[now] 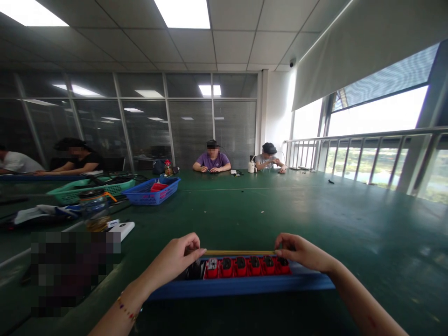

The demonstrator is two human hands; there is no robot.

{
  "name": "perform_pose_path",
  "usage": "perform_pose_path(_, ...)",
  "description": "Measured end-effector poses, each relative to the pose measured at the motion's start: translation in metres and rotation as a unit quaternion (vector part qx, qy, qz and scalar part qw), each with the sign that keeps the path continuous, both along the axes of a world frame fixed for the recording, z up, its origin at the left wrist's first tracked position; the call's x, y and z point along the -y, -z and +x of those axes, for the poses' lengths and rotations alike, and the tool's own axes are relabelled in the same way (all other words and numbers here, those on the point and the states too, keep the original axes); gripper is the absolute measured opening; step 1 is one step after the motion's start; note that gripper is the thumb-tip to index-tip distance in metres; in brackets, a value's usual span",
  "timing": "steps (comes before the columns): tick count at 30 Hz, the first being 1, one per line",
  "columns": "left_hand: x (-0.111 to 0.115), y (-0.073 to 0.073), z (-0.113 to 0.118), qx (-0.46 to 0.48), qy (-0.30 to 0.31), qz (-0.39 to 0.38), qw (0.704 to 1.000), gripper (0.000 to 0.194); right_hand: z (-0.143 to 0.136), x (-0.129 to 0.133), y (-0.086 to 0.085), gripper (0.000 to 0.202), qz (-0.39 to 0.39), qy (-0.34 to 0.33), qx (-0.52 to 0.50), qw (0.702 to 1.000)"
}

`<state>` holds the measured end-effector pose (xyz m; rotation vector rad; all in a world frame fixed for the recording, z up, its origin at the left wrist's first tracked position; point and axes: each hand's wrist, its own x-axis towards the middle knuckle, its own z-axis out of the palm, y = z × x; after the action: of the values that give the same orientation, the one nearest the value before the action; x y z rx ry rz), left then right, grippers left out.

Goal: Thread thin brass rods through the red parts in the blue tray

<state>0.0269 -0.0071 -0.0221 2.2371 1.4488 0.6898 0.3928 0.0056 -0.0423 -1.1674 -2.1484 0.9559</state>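
Observation:
A thin yellow band (240, 252) runs taut from one hand to the other, above the back edge of a long blue tray (241, 287). My left hand (185, 249) pinches its left end, and my right hand (292, 251) pinches the right end. Just below the band, several red holders (227, 269) stand in a row inside the tray. Small dark parts sit in them; the leftmost one (212, 264) looks greyish. A black piece (195, 270) lies at the left of the row, partly hidden by my left hand.
On the left stand a blue basket (150, 193) with a red box (159, 187), a green basket (77, 191), a glass jar (94, 212) and a white power bank-like object (122, 230). Co-workers sit at the far side and left. A railing (367, 137) runs along the right.

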Motion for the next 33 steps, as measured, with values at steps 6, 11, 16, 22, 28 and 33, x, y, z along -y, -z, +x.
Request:
perform_pose_path(6,0.0034,0.0034,-0.0032,-0.032,0.0,-0.015,0.999,0.029,0.0047,0.0009,0.0006,0.03,-0.004,-0.006,0.025,1.0)
perform_pose_path(11,0.0042,0.0051,-0.0005,-0.053,0.009,-0.002,0.999,0.028,0.0077,-0.0007,0.0001,0.032,0.013,0.008,0.053,0.998)
perform_pose_path(16,0.0006,0.009,0.0,-0.062,0.029,-0.018,0.997,0.032,0.008,-0.0019,0.0039,0.036,-0.022,0.016,0.057,0.998)
perform_pose_path(22,-0.0028,0.0111,-0.0021,-0.059,0.031,0.0,0.998,0.031,0.0087,-0.0025,0.0069,0.036,-0.031,0.001,0.047,0.998)
perform_pose_path(28,-0.0021,0.0101,-0.001,-0.057,0.039,-0.015,0.997,0.034,0.0069,-0.0013,0.0035,0.038,-0.046,-0.002,0.049,0.998)
perform_pose_path(33,-0.0009,0.0109,0.0041,-0.066,0.047,-0.009,0.997,0.038,0.0048,-0.0003,0.0028,0.042,-0.089,-0.014,0.042,0.995)
